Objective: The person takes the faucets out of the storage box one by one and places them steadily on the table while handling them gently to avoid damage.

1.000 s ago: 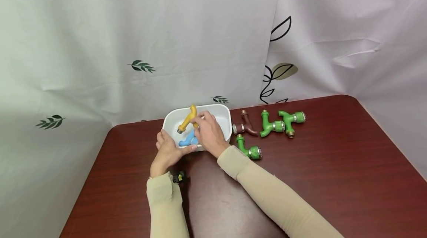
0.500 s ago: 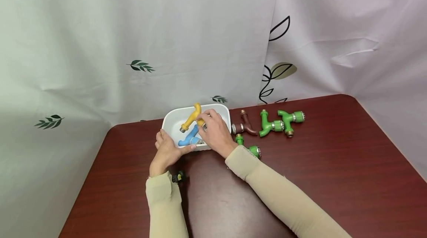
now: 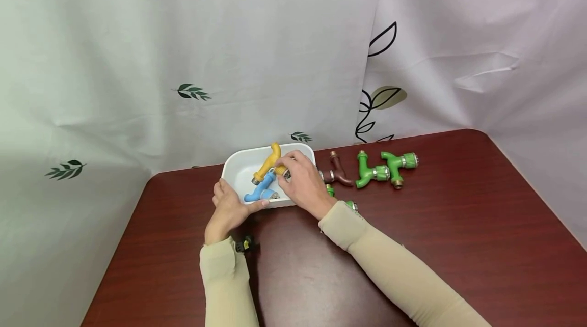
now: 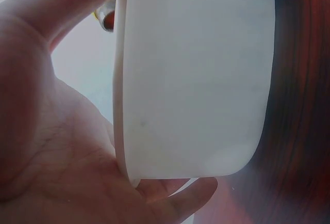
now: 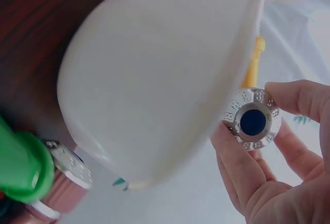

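My left hand (image 3: 228,212) grips the front left corner of a white plastic basin (image 3: 238,174), thumb along the front rim and fingers around the left side. In the left wrist view the fingertips reach past the end of the basin wall (image 4: 196,79). A yellow tap (image 3: 269,161) is pinched at its handle by my right hand (image 3: 301,183), over the basin's interior. The right wrist view shows thumb and fingers around the tap handle's silver ring (image 5: 242,102). Inside the basin lies a blue tap (image 3: 259,191), partly overlapped by the yellow one.
Right of the basin, a brown tap (image 3: 340,171) and two green taps, one nearer (image 3: 365,171) and one farther right (image 3: 395,166), lie on the dark red table (image 3: 449,215). Another green tap (image 3: 330,190) is partly hidden by my right wrist. A patterned white curtain (image 3: 275,62) hangs behind.
My right hand has shifted to the right with the yellow tap, uncovering more of the blue tap. My left hand stays on the basin.
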`<state>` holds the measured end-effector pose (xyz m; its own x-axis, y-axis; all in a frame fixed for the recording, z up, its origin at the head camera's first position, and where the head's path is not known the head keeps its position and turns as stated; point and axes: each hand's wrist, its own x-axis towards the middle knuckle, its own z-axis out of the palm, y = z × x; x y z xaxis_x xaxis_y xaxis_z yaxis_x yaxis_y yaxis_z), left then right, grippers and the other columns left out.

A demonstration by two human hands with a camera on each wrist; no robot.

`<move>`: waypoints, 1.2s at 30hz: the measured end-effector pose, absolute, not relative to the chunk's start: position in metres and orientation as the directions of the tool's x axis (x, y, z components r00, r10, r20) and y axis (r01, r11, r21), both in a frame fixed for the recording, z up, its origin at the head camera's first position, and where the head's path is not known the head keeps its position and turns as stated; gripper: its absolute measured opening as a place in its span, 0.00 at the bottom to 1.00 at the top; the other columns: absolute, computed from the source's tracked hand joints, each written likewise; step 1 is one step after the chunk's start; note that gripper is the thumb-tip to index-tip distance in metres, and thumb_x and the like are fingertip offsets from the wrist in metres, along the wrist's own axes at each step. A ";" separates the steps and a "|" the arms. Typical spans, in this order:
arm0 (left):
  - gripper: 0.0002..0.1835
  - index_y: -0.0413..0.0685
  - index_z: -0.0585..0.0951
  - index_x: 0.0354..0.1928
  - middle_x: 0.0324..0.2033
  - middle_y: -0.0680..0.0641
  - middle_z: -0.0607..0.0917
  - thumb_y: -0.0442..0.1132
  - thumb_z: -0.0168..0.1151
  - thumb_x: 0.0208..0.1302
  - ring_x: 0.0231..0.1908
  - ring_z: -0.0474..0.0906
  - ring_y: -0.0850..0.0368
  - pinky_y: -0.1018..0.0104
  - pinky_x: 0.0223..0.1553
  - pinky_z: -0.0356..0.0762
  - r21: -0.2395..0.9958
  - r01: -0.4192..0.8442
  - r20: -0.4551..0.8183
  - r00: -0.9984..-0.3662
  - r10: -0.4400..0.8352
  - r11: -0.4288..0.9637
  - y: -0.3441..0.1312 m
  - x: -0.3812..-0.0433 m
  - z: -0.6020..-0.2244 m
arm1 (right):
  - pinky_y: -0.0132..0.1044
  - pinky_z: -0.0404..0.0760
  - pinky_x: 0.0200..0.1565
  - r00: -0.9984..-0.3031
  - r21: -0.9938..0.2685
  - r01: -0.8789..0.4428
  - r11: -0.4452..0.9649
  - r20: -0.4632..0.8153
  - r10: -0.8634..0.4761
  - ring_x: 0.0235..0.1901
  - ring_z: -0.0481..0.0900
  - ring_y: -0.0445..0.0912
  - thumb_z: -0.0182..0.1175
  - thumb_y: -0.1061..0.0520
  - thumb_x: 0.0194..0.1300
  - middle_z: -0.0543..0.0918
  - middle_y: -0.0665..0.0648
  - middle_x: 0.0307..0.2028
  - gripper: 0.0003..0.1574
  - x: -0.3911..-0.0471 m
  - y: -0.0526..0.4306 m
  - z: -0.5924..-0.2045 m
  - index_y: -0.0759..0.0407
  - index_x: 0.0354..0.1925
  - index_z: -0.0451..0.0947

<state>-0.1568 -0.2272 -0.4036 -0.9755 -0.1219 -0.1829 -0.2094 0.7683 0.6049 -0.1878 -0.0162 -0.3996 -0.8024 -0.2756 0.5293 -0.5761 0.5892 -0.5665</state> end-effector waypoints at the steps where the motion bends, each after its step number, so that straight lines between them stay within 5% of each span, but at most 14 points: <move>1: 0.73 0.25 0.30 0.74 0.72 0.26 0.39 0.56 0.78 0.52 0.68 0.43 0.28 0.37 0.68 0.53 0.605 -0.210 -0.184 -0.975 -0.122 0.768 -0.227 -0.156 -0.403 | 0.40 0.79 0.43 -0.798 -0.563 -0.581 0.588 0.535 -0.276 0.43 0.78 0.49 0.68 0.63 0.59 0.80 0.56 0.46 0.15 -0.187 -0.015 -0.398 0.59 0.47 0.85; 36: 0.74 0.25 0.30 0.74 0.73 0.27 0.38 0.56 0.78 0.52 0.69 0.43 0.29 0.39 0.69 0.53 0.603 -0.209 -0.186 -0.975 -0.120 0.769 -0.227 -0.155 -0.403 | 0.39 0.77 0.38 -0.809 -0.587 -0.573 0.572 0.517 -0.279 0.38 0.75 0.46 0.68 0.66 0.54 0.80 0.54 0.46 0.16 -0.163 0.039 -0.381 0.57 0.44 0.85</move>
<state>-0.1550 -0.2268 -0.4026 -0.9753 -0.1196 -0.1858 -0.2093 0.7695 0.6034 -0.1631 0.0390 -0.3808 -0.8092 -0.2793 0.5169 -0.5725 0.5723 -0.5871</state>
